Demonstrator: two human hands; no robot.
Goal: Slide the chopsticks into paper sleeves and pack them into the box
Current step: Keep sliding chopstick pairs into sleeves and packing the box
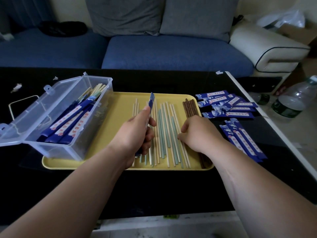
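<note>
A yellow tray [120, 107] on the black table carries several loose chopsticks [164, 127], pale, teal and brown. My left hand [135, 133] grips a blue paper sleeve [151, 102] that points up and away over the tray. My right hand [197, 133] lies on the tray's right side, its fingertips curled onto a pale chopstick [176, 117]. A clear plastic box [68, 117] with its lid swung open stands on the tray's left end and holds several sleeved chopsticks [68, 121]. Empty blue sleeves [228, 105] lie scattered to the right of the tray.
More blue sleeves [243, 140] lie near the table's right edge. Plastic bottles [295, 100] stand on the floor to the right. A blue sofa [171, 52] runs behind the table. Small white scraps [16, 87] sit at the far left.
</note>
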